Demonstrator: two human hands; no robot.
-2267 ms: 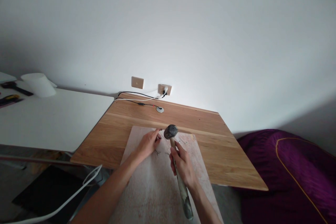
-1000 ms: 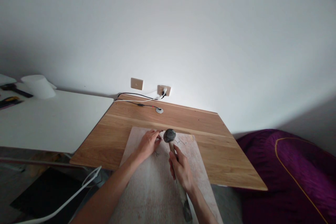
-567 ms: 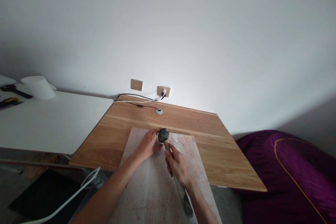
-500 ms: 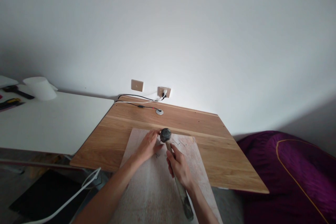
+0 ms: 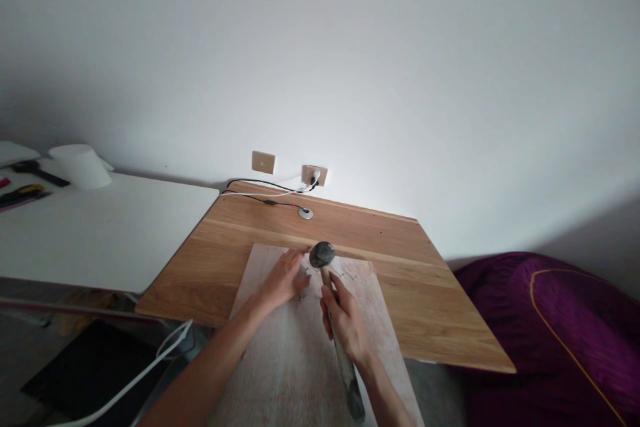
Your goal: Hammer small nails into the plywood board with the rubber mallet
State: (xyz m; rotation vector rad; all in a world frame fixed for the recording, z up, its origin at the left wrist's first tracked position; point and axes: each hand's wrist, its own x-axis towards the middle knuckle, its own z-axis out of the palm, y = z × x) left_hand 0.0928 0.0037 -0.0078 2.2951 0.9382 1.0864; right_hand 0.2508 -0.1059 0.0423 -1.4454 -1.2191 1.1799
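Note:
A pale whitewashed board [image 5: 295, 360] lies on the wooden table [image 5: 425, 307] and overhangs its front edge toward me. My right hand [image 5: 345, 321] is closed round the wooden handle of a hammer [image 5: 323, 254], whose dark round head hovers above the board's far end. My left hand [image 5: 286, 277] rests on the board just left of the hammer head, fingers pinched near a small nail that is too small to make out clearly. A few small nails [image 5: 345, 275] stick up from the board to the right of the hammer head.
A white table [image 5: 100, 230] adjoins on the left, with a white tub [image 5: 81, 165] and hand tools [image 5: 23, 192] at its far end. Cables [image 5: 265, 195] run from a wall socket [image 5: 314, 175]. A purple beanbag [image 5: 560, 333] sits at the right. A white cord [image 5: 130, 380] hangs below.
The hammer head dipped down and left toward my left fingers, then rose again slightly to the right. My left hand has stayed on the board.

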